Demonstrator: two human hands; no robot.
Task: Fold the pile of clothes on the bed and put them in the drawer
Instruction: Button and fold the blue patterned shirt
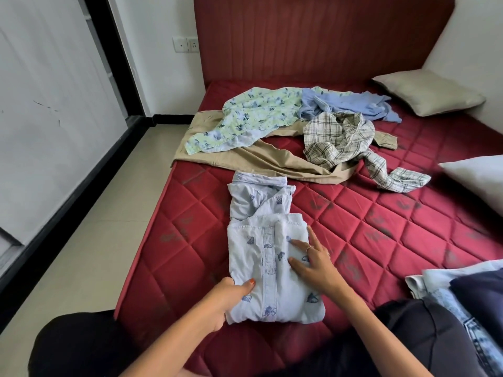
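Note:
A pale blue shirt with a leaf print [261, 213] lies partly folded on the red quilted mattress [381, 227], its lower part doubled up over the body. My left hand [228, 300] grips the shirt's near left corner, thumb on top. My right hand [313, 262] presses flat on the folded part with straight fingers. Farther back lies a loose pile: a green floral garment [245, 118], a blue shirt [348, 103], a plaid shirt [340, 137] and tan trousers [258, 156].
Folded clothes, denim and dark blue [462, 289], are stacked at the near right. Two pillows [430, 95] [481, 178] lie along the right side. The red headboard [313, 36] stands at the back. Tiled floor [95, 227] runs along the bed's left edge.

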